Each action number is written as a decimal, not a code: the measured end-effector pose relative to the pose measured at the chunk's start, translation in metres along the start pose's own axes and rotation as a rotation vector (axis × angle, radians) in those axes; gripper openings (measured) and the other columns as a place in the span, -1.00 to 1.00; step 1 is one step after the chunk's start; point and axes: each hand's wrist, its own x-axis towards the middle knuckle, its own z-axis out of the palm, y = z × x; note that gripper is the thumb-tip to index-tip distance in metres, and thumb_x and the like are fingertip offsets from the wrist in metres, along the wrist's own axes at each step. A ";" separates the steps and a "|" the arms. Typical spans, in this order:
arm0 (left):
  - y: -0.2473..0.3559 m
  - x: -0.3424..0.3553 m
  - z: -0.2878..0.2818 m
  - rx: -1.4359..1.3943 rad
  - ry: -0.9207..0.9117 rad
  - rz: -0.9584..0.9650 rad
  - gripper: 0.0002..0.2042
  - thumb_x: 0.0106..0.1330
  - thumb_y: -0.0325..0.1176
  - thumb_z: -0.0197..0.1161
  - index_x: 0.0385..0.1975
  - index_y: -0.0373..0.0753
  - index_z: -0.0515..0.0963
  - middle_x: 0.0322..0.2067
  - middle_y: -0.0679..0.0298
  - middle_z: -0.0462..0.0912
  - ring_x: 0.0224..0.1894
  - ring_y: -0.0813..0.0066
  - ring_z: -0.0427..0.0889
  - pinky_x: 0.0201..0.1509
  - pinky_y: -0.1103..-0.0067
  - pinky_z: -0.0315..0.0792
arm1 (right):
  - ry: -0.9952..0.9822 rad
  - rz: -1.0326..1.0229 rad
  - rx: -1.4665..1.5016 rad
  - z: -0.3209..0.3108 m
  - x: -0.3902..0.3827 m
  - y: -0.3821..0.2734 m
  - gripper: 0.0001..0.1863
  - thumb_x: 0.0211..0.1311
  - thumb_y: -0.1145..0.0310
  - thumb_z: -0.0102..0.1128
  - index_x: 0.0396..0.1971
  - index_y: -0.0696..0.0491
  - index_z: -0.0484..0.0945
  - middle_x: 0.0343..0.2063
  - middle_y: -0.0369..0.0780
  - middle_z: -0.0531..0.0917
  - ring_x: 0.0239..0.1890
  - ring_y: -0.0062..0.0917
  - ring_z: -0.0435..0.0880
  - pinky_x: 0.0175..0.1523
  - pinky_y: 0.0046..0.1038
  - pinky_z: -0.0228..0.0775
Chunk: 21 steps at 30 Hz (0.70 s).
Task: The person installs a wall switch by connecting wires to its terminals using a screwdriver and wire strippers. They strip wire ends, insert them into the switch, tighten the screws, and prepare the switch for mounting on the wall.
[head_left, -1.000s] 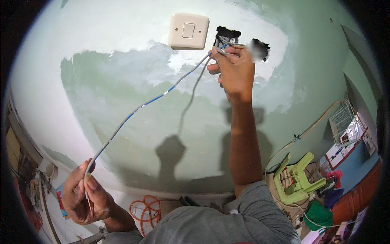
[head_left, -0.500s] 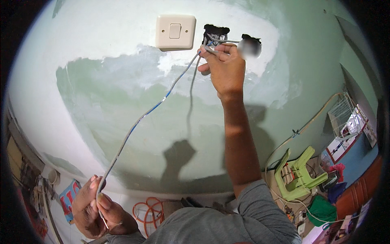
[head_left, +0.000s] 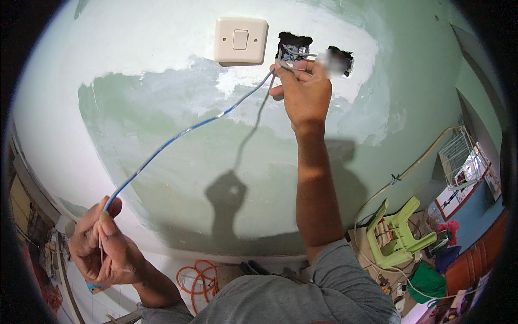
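A blue and grey electrical wire [head_left: 178, 135] runs in a long curve from a wall hole down to the lower left. My left hand [head_left: 105, 245] pinches its far end between thumb and fingers, with the tip poking out below. Up at the wall, my right hand [head_left: 306, 94] pinches the same wire just under the rough square hole [head_left: 294, 41], where more grey wires come out. A second dark hole [head_left: 342, 60] lies just right of it, partly blurred. Left of the holes, a cream light switch [head_left: 240, 40] is fixed to the wall.
Patchy green and white plaster covers the wall [head_left: 162, 97]. On the floor at right lies a tipped light-green plastic stool [head_left: 396, 237] beside a green cloth [head_left: 428, 279]. An orange hose [head_left: 198, 281] is coiled below me. A wire rack [head_left: 458, 154] hangs at right.
My left hand has moved up and to the left with the wire end, so the wire bows more and shows more blue. My right hand stays at the hole.
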 end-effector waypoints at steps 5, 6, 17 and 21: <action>0.000 0.020 0.031 -0.019 0.104 -0.031 -0.89 0.42 -0.55 0.27 -0.32 -0.46 0.53 -0.26 -0.22 0.74 -0.27 0.20 0.81 -0.09 0.34 0.76 | 0.011 -0.040 -0.093 0.000 -0.009 0.000 -0.66 0.29 0.48 0.38 -0.10 0.25 0.40 -0.27 -0.03 0.77 -0.51 -0.58 0.70 -0.41 -0.58 0.54; -0.005 0.023 0.033 -0.022 0.132 -0.053 -0.89 0.41 -0.58 0.25 -0.37 -0.43 0.50 -0.24 -0.23 0.74 -0.25 0.19 0.82 -0.09 0.34 0.77 | 0.005 -0.054 -0.111 -0.001 -0.012 0.000 -0.66 0.29 0.48 0.38 -0.07 0.26 0.42 -0.26 -0.03 0.77 -0.50 -0.60 0.69 -0.38 -0.59 0.54; -0.004 -0.001 0.021 -0.176 0.090 -0.033 -0.89 0.38 -0.52 0.29 -0.21 -0.44 0.60 -0.24 -0.27 0.72 -0.27 0.11 0.82 -0.11 0.31 0.77 | -0.230 0.034 -0.075 -0.024 -0.019 -0.003 -0.62 0.44 0.32 0.27 0.10 0.26 0.56 -0.17 -0.08 0.77 -0.46 -0.70 0.65 -0.41 -0.65 0.46; 0.020 -0.029 0.032 0.000 0.069 0.016 -0.78 0.44 -0.35 0.30 -0.18 -0.44 0.57 -0.24 -0.23 0.71 -0.27 0.10 0.81 -0.12 0.34 0.77 | -0.426 0.311 0.167 -0.023 -0.031 -0.022 -0.59 0.48 0.19 0.20 0.05 0.26 0.58 -0.17 -0.09 0.76 -0.48 -0.66 0.66 -0.54 -0.67 0.34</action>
